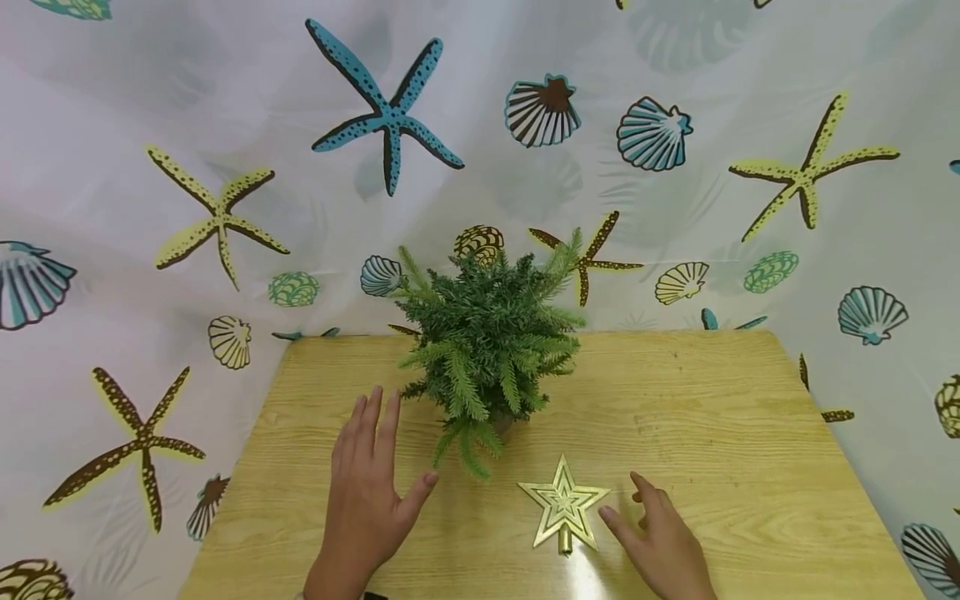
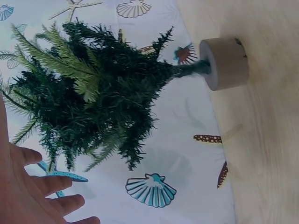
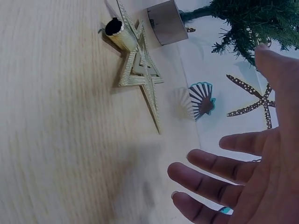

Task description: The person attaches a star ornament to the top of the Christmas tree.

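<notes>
1. Hands noted over the near part of the surface (image 1: pixel 750 433): left hand (image 1: pixel 367 500) and right hand (image 1: pixel 660 546) stood well apart, the star (image 1: pixel 564 500) lying between them.
2. Left hand, pose: fingers pointed forward, back of the hand toward the head camera, thumb angled out to the right.
3. Left hand, grasp: fingers straight and near one another, thumb wide of them; nothing held. Fingertips were just beside the tree's (image 1: pixel 487 333) lower left branches; could not tell whether they touched.
4. Right hand, pose: angled forward and leftward from the lower right, thumb and index finger nearest the star.
5. Right hand, grasp: thumb and fingers parted, fingers slightly bent; nothing held. Thumb tip was near the star's right point, with a gap showing in the right wrist view.
6. Star: gold, on the surface in front of the tree and slightly right, its socket (image 1: pixel 566 542) toward the person.
7. Tree: upright on a round base (image 2: pixel 229 63), ahead of both hands; printed cloth (image 1: pixel 495 183) behind, starfish and shells.
</notes>
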`<state>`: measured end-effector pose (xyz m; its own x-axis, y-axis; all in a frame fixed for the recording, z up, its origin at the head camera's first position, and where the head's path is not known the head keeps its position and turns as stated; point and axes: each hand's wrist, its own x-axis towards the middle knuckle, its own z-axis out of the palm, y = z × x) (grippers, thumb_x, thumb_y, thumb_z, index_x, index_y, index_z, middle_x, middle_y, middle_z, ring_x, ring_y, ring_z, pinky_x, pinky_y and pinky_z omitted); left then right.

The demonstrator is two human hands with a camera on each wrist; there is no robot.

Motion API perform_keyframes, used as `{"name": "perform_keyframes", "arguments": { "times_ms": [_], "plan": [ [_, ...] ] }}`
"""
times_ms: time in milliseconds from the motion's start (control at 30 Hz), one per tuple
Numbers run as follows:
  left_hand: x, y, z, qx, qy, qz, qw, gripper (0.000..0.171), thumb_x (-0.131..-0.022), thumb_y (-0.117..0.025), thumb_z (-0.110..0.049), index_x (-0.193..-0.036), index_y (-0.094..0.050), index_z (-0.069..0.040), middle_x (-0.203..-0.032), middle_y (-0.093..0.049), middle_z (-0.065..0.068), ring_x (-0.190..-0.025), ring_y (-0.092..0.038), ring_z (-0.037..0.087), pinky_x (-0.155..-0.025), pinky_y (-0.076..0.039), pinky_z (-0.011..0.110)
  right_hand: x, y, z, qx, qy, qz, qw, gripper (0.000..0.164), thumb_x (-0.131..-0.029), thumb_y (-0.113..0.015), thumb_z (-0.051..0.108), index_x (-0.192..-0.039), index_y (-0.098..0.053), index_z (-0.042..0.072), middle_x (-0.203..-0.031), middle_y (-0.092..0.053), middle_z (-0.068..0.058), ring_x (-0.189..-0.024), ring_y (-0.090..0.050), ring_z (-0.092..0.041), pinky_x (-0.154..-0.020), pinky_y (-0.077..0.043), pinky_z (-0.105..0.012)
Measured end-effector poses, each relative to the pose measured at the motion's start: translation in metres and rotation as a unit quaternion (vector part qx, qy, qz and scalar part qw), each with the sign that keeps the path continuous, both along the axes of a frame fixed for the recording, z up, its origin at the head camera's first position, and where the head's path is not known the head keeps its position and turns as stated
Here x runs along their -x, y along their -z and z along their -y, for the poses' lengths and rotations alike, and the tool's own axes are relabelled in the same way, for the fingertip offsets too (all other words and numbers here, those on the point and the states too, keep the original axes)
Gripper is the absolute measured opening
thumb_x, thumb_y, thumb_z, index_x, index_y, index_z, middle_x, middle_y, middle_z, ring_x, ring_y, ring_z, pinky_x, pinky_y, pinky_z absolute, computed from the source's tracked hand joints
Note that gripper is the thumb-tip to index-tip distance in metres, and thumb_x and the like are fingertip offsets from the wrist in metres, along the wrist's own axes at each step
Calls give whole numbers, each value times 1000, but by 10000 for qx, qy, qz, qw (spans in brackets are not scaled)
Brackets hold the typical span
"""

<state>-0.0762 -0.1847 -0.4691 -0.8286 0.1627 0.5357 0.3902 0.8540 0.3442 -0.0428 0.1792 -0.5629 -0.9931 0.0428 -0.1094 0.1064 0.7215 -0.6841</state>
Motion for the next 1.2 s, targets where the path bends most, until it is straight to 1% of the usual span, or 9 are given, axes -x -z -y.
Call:
{"name": "perform_keyframes", "arguments": {
  "times_ms": [100,233,300,467,533,700,967,1100,1200],
  "plan": [
    [3,-8,-4,-114,90,-51,9999,90,-101,-44,-70,-166,-23,-11,-166,-28,22,-152,-25,45,-108,-27,75,0,2,3,-18,-2,105,9999,75,-98,-62,60,-145,-55,3,-125,-65,-12,-93,-64,-21,-66,-54,-37],
    [8,-17,-8,-226,216,-127,9994,89,-100,-58,-58,-167,-21,-13,-166,-28,21,-152,-25,44,-110,-27,74,-2,7,7,-121,-118,209,9996,66,-96,-65,61,-130,-68,5,-113,-69,-5,-86,-62,-14,-65,-54,-37],
    [11,-21,-11,-255,261,-196,9991,88,-101,-55,-60,-166,-23,-11,-166,-28,20,-152,-25,43,-110,-27,74,-3,10,8,-175,-179,169,9995,64,-94,-67,61,-125,-71,6,-111,-69,-4,-84,-63,-14,-66,-55,-37],
    [17,-29,-18,-353,361,-362,9981,90,-102,-39,-70,-163,-29,-5,-166,-29,21,-152,-26,43,-111,-27,73,-4,20,13,-251,-250,-104,9993,63,-92,-71,60,-123,-71,6,-107,-71,-4,-87,-68,-18,-67,-57,-39],
    [19,-31,-20,-389,382,-414,9977,90,-103,-37,-70,-162,-31,-3,-165,-30,22,-152,-27,42,-111,-27,72,-4,23,15,-259,-266,-155,9992,63,-91,-73,59,-123,-71,5,-103,-71,-3,-85,-68,-18,-67,-56,-39],
    [23,-33,-25,-571,395,-585,9959,88,-104,-38,-67,-162,-31,-2,-166,-28,22,-151,-29,43,-109,-29,73,-3,26,18,-238,-268,-101,9993,65,-88,-75,60,-123,-69,6,-96,-68,-1,-78,-64,-15,-62,-53,-36],
    [32,-45,-32,-910,513,-574,9929,85,-104,-48,-58,-167,-17,-9,-170,-21,11,-153,-27,35,-117,-24,66,-3,32,22,-268,-253,-299,9989,61,-87,-79,55,-119,-70,5,-93,-67,0,-76,-63,-14,-61,-53,-35],
    [36,-51,-35,-983,601,-721,9907,84,-104,-49,-56,-166,-21,-5,-170,-24,12,-152,-30,35,-117,-25,65,-4,32,25,-296,-270,-375,9985,59,-87,-79,54,-118,-70,5,-92,-66,1,-74,-62,-12,-60,-51,-34],
    [40,-56,-38,-1052,641,-901,9883,85,-105,-44,-60,-164,-24,-4,-168,-28,14,-150,-33,37,-116,-27,64,-5,31,27,-325,-300,-388,9983,58,-87,-79,54,-117,-70,5,-91,-64,1,-72,-59,-11,-60,-51,-33]
  ]
}}
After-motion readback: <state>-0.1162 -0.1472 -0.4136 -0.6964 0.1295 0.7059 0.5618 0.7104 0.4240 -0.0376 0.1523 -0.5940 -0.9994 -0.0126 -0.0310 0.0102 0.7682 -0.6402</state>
